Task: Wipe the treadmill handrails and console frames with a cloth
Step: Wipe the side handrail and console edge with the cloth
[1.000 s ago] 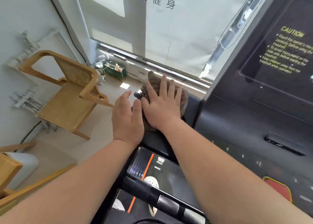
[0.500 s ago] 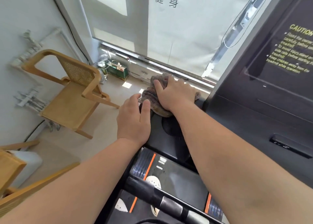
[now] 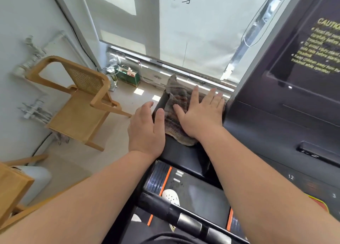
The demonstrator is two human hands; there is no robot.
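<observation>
A brown-grey striped cloth [image 3: 174, 103] lies spread on the black left wing of the treadmill console frame [image 3: 184, 153]. My right hand [image 3: 201, 113] presses flat on the cloth, fingers spread, close beside the upright console panel [image 3: 287, 103]. My left hand [image 3: 146, 131] rests on the frame's left outer edge, its thumb touching the cloth's near side. A black handrail bar [image 3: 184, 219] crosses the bottom of the view beneath my forearms.
A wooden chair with a cane back [image 3: 77, 103] stands on the floor to the left. A green box [image 3: 127, 76] sits by the window sill. The treadmill belt and deck [image 3: 200, 194] lie below, with a white shoe [image 3: 171, 196] on it.
My right hand went from bunching the cloth at the far end to lying flat with fingers spread, and the cloth is spread wider over the frame. My left hand stays on the edge.
</observation>
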